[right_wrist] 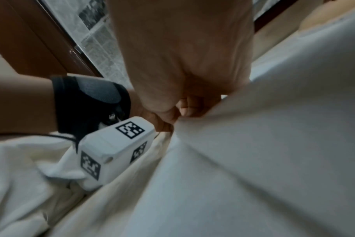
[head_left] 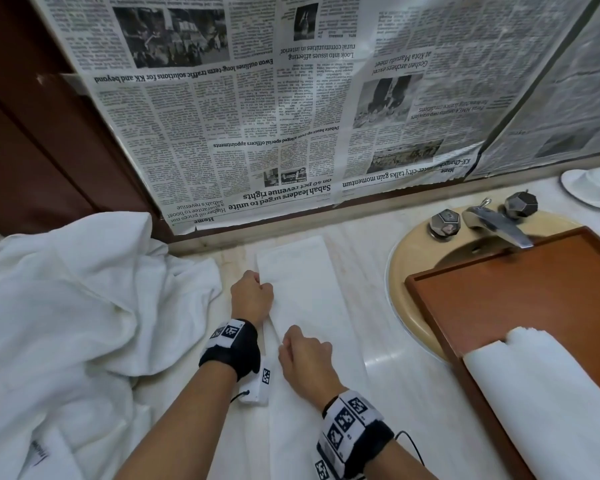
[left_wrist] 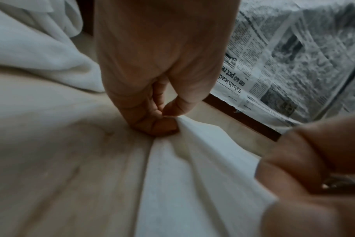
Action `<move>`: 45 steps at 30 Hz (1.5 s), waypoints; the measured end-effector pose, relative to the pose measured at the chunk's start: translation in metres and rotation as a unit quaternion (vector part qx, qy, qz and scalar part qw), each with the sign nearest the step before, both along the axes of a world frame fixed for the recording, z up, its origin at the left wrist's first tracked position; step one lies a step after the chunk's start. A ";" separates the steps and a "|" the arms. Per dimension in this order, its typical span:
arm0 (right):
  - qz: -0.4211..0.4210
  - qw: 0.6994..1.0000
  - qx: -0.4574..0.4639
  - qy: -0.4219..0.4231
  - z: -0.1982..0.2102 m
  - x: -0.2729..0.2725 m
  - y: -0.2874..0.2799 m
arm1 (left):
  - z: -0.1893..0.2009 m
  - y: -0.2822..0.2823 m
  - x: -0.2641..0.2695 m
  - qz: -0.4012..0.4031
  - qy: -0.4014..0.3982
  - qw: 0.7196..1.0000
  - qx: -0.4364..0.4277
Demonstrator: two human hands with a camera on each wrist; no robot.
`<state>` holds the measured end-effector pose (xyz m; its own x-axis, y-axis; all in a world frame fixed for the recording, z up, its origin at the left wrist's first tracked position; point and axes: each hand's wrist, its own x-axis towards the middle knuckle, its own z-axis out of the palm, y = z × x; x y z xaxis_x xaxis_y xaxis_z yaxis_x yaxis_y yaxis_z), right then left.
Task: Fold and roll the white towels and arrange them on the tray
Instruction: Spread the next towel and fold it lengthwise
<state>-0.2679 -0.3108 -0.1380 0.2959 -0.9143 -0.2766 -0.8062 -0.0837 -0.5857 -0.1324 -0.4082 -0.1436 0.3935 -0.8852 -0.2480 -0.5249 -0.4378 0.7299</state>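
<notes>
While the towel (head_left: 309, 306) lies lengthwise from counter front to back wall, left hand (head_left: 252, 296) and right hand (head_left: 305, 358) pinch its left long edge, the left farther back.

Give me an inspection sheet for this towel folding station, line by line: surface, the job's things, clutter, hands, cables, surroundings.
Surface: pale marble counter with a beige sink basin set in it.
Job's things: a long white towel lies flat on the counter; a wooden tray sits over the basin, one rolled towel on its near end.
Clutter: a heap of white towels at the left; a white dish behind the sink.
Hands: left hand and right hand each pinch the towel's left edge.
Cables: thin black leads run from both wrist bands.
Surroundings: newspaper covers the wall panel behind; a metal faucet stands there; dark wood panelling at the left.
</notes>
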 end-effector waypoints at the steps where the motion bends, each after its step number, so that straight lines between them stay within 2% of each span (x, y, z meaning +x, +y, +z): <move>1: -0.003 1.000 -0.002 0.002 -0.002 0.001 0.000 | 0.000 -0.002 0.000 -0.014 -0.020 1.000 0.002; 4: -0.021 1.000 0.001 0.003 -0.003 0.005 -0.001 | 0.000 -0.006 -0.002 -0.068 -0.099 0.993 0.013; 7: -0.032 0.999 -0.002 0.012 -0.002 0.008 -0.001 | -0.003 -0.006 -0.003 -0.073 -0.127 0.989 0.002; 10: -0.030 0.999 -0.011 0.011 0.001 0.005 -0.003 | -0.004 0.000 0.000 -0.046 -0.100 0.994 -0.024; 14: -0.009 0.997 0.020 -0.074 0.005 -0.014 0.003 | 0.003 0.033 0.003 -0.033 -0.047 0.997 -0.059; 16: -0.026 0.995 -0.007 -0.097 0.007 -0.032 0.017 | 0.006 0.060 0.002 -0.043 -0.041 0.997 -0.052; 19: -0.062 0.995 -0.055 -0.063 0.010 -0.061 0.043 | 0.006 0.093 -0.003 -0.065 -0.047 0.997 -0.015; 21: -0.064 0.997 -0.035 -0.038 0.011 -0.074 0.056 | 0.003 0.100 -0.008 -0.079 -0.065 0.995 0.007; 23: -0.051 0.999 -0.012 -0.010 0.009 -0.078 0.068 | 0.003 0.098 -0.012 -0.086 -0.082 0.992 0.035; 27: -0.037 0.998 -0.040 0.041 0.003 -0.074 0.084 | 0.008 0.091 -0.015 -0.064 -0.074 0.993 0.062; 32: -0.014 0.994 -0.052 0.094 -0.001 -0.069 0.071 | 0.013 0.080 -0.017 -0.059 -0.076 0.992 0.081; 35: 0.011 0.994 -0.046 0.100 0.000 -0.078 0.044 | 0.019 0.069 -0.020 -0.044 -0.074 0.993 0.076; 39: 0.012 0.999 -0.002 0.049 0.016 -0.093 0.008 | 0.022 0.060 -0.021 -0.024 -0.051 0.996 0.072; 43: 0.006 0.995 0.036 0.093 0.031 -0.102 0.028 | 0.018 0.064 -0.017 -0.005 -0.029 0.997 0.071; 45: -0.004 0.994 0.065 0.083 0.031 -0.102 0.046 | 0.015 0.067 -0.012 -0.011 -0.016 0.998 0.067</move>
